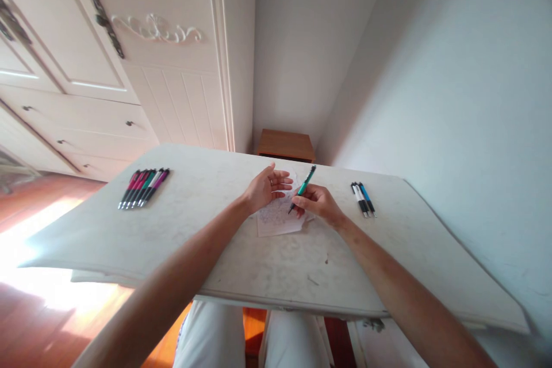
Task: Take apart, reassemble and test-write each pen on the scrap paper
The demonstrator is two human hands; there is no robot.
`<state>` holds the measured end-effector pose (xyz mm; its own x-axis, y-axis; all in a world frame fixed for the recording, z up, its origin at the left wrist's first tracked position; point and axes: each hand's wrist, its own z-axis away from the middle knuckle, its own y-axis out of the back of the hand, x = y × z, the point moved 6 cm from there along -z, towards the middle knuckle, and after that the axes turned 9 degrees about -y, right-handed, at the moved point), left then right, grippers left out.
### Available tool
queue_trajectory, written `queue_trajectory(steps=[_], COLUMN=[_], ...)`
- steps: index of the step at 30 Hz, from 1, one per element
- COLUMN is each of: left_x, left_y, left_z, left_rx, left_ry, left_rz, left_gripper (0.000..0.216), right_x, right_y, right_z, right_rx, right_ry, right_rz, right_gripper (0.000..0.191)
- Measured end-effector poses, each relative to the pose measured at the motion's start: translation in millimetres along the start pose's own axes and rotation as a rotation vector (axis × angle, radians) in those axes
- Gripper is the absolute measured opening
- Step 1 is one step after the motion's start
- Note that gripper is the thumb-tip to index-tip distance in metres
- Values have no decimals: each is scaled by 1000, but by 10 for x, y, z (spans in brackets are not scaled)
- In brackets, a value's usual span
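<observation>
My right hand point(319, 202) is closed around a green pen point(304, 186), its tip resting on a small sheet of scribbled paper point(278, 220) at the middle of the white table point(181, 230). My left hand point(265, 187) lies flat with fingers stretched out on the paper's far left part, holding it down. A row of several pens point(144, 187), pink, green and purple, lies at the table's left. Three pens point(363, 198), white, black and blue, lie to the right of my right hand.
A white wall point(452, 98) runs close along the table's right side. A small wooden cabinet point(286, 144) stands behind the table in the corner. A white wardrobe with drawers point(129, 69) fills the left. My knees point(254, 339) sit under the near table edge.
</observation>
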<state>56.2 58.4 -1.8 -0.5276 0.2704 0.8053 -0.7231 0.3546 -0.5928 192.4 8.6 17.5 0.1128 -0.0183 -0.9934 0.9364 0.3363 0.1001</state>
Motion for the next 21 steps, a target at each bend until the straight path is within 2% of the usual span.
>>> queue_trajectory(steps=[7,14,21], left_x=[-43,-43,-33], left_y=[37,37,13], left_z=[-54,-46,-28], left_rx=[67,73,43], left_ry=[17,-31,-80], left_rz=[-36,-94,-142], left_gripper=[30,17,13], right_x=[206,191,159], right_y=[98,4,-43], right_z=[296,271,321], right_rx=[51,47,45], right_ry=[-73,-49,-1], right_rz=[70,197,298], right_gripper=[32,29,20])
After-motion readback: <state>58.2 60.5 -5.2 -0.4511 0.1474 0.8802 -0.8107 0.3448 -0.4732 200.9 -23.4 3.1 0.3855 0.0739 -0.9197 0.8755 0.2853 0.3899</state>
